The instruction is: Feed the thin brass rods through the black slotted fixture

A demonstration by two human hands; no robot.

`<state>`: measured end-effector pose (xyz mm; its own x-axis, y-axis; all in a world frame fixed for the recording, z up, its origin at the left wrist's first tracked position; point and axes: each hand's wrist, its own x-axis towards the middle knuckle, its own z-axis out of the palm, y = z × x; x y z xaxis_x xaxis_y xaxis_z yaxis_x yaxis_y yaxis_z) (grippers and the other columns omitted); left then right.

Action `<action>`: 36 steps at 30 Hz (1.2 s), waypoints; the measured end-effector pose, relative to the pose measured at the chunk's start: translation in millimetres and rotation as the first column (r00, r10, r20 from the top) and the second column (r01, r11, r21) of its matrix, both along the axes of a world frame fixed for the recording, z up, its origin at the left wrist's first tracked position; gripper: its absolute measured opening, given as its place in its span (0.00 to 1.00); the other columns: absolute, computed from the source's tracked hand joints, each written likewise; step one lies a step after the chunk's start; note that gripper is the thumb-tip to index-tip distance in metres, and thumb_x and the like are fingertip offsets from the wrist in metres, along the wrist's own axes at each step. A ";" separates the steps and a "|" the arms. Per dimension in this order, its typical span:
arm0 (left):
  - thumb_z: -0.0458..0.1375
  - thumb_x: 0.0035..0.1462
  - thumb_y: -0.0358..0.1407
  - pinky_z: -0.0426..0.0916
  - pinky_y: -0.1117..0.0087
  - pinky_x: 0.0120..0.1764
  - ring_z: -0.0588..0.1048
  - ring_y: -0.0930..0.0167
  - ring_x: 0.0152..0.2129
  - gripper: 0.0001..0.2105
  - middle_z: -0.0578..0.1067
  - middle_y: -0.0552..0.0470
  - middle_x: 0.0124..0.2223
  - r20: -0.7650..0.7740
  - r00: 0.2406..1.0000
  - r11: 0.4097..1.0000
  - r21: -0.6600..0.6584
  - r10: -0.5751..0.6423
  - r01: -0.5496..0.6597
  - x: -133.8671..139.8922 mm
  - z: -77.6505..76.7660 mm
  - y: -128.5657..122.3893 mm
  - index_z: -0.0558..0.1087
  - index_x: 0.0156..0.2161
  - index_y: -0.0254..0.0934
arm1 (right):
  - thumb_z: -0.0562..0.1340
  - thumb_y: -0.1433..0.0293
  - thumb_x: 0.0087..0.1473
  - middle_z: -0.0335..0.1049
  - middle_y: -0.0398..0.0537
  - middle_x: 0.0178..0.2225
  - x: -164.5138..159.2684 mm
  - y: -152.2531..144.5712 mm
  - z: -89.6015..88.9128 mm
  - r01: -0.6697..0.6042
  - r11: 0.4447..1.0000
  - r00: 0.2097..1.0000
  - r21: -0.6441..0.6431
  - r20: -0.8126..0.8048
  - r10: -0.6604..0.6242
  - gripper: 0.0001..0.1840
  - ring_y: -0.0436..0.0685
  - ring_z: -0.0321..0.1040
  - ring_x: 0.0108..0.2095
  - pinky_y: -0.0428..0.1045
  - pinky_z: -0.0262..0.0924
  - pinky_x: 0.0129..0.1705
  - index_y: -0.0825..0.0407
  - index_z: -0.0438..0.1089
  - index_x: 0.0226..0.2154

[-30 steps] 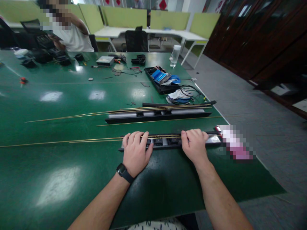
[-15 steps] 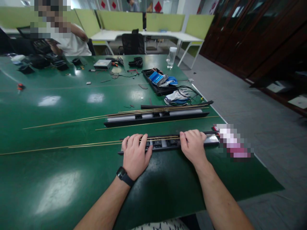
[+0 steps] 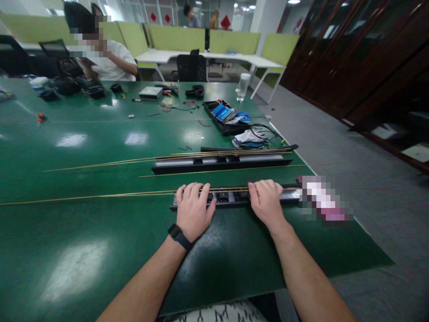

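- Location: the near channel, a long black part, lies crosswise on the green table in front of the person, its right end towards the table's side edge.
- Left hand: fingers curled over the channel's left portion, thumb on the near side, gripping it.
- Right hand: fingers bent tightly over the channel right of its middle, gripping it. Whether either hand also pinches the brass rods cannot be told.
- Risk: the rods run far out to the left, unsupported by the channel; a knock there could, in judgement, bend them or lever them out of line.
- Risk: uneven pressure between the hands could tip the channel or disturb the black blocks inside.
- Risk: a forward push could strike the lone rod and the far channel beyond it.
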<state>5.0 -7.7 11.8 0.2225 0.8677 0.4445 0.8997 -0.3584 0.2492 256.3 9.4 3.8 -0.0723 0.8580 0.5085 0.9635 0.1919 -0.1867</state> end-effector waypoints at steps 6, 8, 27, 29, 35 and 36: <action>0.55 0.66 0.42 0.54 0.49 0.62 0.70 0.57 0.55 0.18 0.76 0.42 0.54 -0.004 1.000 0.999 0.032 0.002 -0.002 -0.7 -2.6 0.7 0.72 0.58 0.39 | 0.53 0.61 0.69 0.73 0.48 0.32 7.1 -0.8 1.8 0.000 0.998 0.999 0.064 -0.054 0.004 0.18 0.59 0.63 0.40 0.56 0.45 0.48 0.50 0.68 0.30; 0.55 0.66 0.43 0.54 0.49 0.62 0.70 0.57 0.55 0.18 0.76 0.42 0.53 0.002 1.000 0.999 0.046 -0.001 0.001 -1.0 -4.3 1.1 0.72 0.58 0.40 | 0.54 0.61 0.69 0.73 0.47 0.32 8.0 -1.0 2.2 0.001 0.996 0.998 0.084 -0.068 0.005 0.17 0.58 0.63 0.40 0.57 0.46 0.48 0.49 0.69 0.31; 0.55 0.65 0.43 0.55 0.50 0.61 0.71 0.56 0.53 0.18 0.76 0.41 0.52 -0.013 1.000 0.994 0.106 -0.006 0.008 -1.6 -9.1 3.8 0.72 0.56 0.40 | 0.54 0.60 0.68 0.76 0.48 0.35 12.3 2.9 -4.0 -0.028 0.993 0.997 0.112 -0.067 0.035 0.17 0.59 0.64 0.42 0.57 0.46 0.49 0.49 0.71 0.32; 0.55 0.66 0.43 0.55 0.50 0.61 0.70 0.56 0.53 0.18 0.76 0.41 0.52 -0.013 1.000 0.994 0.106 -0.004 0.006 -1.5 -9.7 3.9 0.72 0.57 0.40 | 0.54 0.60 0.68 0.76 0.48 0.34 13.2 3.5 -5.4 -0.026 0.994 0.997 0.110 -0.069 0.034 0.17 0.59 0.64 0.42 0.57 0.46 0.49 0.49 0.71 0.32; 0.54 0.66 0.44 0.55 0.49 0.60 0.71 0.56 0.53 0.18 0.76 0.41 0.52 -0.017 1.000 0.994 0.108 -0.011 0.013 -2.0 -9.5 4.2 0.72 0.57 0.40 | 0.55 0.60 0.67 0.75 0.47 0.34 11.9 2.5 -3.6 -0.024 0.993 0.996 0.112 -0.081 0.034 0.16 0.59 0.64 0.42 0.56 0.46 0.49 0.48 0.71 0.31; 0.54 0.66 0.44 0.55 0.49 0.60 0.71 0.56 0.53 0.18 0.76 0.41 0.51 -0.017 1.000 0.994 0.110 -0.013 0.015 -2.2 -9.5 4.3 0.72 0.57 0.40 | 0.55 0.60 0.67 0.75 0.47 0.34 11.4 2.2 -2.8 -0.025 0.993 0.996 0.113 -0.083 0.034 0.16 0.59 0.64 0.41 0.56 0.46 0.49 0.48 0.71 0.31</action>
<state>2.8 -3.5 2.3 0.2426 0.8101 0.5337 0.8981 -0.3956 0.1923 267.7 11.6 1.0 -0.0492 0.7934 0.6068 0.9388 0.2441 -0.2430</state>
